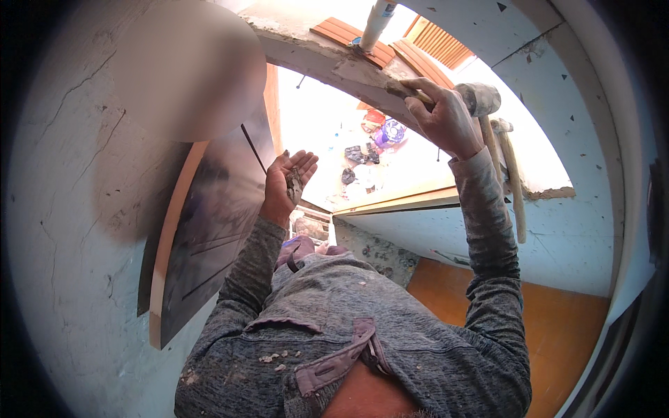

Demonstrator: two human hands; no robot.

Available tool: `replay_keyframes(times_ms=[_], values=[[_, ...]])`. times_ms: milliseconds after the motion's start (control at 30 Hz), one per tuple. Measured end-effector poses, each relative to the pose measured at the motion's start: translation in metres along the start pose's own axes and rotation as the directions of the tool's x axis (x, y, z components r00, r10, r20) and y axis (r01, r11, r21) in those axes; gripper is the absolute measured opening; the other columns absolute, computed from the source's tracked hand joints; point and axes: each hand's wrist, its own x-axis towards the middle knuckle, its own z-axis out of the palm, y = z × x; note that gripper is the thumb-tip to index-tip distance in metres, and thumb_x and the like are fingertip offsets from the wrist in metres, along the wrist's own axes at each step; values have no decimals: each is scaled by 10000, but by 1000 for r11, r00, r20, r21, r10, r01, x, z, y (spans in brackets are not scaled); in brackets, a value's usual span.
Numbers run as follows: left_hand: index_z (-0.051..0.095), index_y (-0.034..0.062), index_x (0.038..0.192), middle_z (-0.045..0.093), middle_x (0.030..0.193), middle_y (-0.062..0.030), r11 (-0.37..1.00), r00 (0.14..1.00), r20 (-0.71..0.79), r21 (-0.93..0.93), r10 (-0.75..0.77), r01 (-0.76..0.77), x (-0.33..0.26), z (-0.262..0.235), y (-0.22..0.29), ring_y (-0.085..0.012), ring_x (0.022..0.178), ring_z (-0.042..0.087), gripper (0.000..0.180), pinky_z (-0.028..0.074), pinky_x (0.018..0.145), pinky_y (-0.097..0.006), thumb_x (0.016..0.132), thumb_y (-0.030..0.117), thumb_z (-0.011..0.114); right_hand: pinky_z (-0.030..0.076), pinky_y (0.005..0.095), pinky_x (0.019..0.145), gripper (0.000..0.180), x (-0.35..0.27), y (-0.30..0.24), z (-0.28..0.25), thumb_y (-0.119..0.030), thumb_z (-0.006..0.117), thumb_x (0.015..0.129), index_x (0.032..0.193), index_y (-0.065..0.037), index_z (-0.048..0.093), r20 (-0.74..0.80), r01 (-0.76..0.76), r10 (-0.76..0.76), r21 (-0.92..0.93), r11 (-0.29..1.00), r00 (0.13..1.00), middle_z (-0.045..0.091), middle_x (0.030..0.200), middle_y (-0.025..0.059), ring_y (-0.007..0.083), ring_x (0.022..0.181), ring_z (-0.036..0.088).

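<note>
My left hand (290, 180) is held palm up in front of the chest, its fingers mostly stretched. A grey lump of mortar (294, 187) rests in its palm. My right hand (442, 115) reaches up to the rough masonry ledge (334, 70) of the opening. Its thumb and fingers close round a small, dull yellow-brown tool (411, 92), perhaps a scraper or trowel, held against the ledge's edge. Its working end is hard to make out. Just right of that hand, a mallet (479, 99) with a thick grey head lies on the ledge, its handle hanging down.
A second hammer (514, 174) hangs beside the mallet. Brown ridged tiles (355, 42) and a pale pipe (378, 24) are on the ledge's far side. A dark door panel (209, 237) stands at left. Bags and litter (376, 139) lie below, beyond the opening. The floor (516, 306) is orange-brown.
</note>
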Motion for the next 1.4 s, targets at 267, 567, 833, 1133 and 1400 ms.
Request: replay_keyframes(times_ms=[267,567,833,1133,1400], values=[[341,-189,1425,478,1395,-328,999,999,-6,-7,-40,40,5,1,-6,-416,1336,510,629,445,1158,-468,1061,308,469,461,299,464,349,-29,12,-23,-187,613,899,1199,-33,700,-13,-5,5,-31,999,1000,632,581,54,98,439,535],[340,-190,1424,477,1394,-331,999,1000,-17,20,-25,25,0,-4,-9,-412,1337,512,624,460,1150,-459,1065,308,455,512,314,537,326,-57,22,-38,-165,629,894,1179,-24,698,-15,-59,59,-25,998,998,677,677,101,139,532,611],[335,-185,1430,478,1397,-326,1000,999,-37,14,-28,28,-9,-9,-8,-413,1339,509,629,457,1151,-461,1065,314,454,564,334,750,338,-87,24,-62,-111,605,903,1214,1,671,11,-180,179,36,983,984,739,943,153,183,793,700],[334,-178,1437,481,1401,-326,1000,1000,-18,18,-17,17,-15,-17,-9,-410,1341,508,639,446,1153,-465,1058,319,471,556,323,837,347,-88,3,-54,-83,586,913,1243,-2,657,-57,-99,108,140,985,993,733,1040,158,194,920,709],[351,-183,1428,436,1446,-345,999,999,-42,37,-5,6,-26,-9,0,-407,1400,442,617,382,1203,-460,1065,311,421,577,376,717,348,-16,-34,-6,-209,635,919,1208,-19,678,-46,-51,57,117,992,997,741,898,210,255,729,735]])
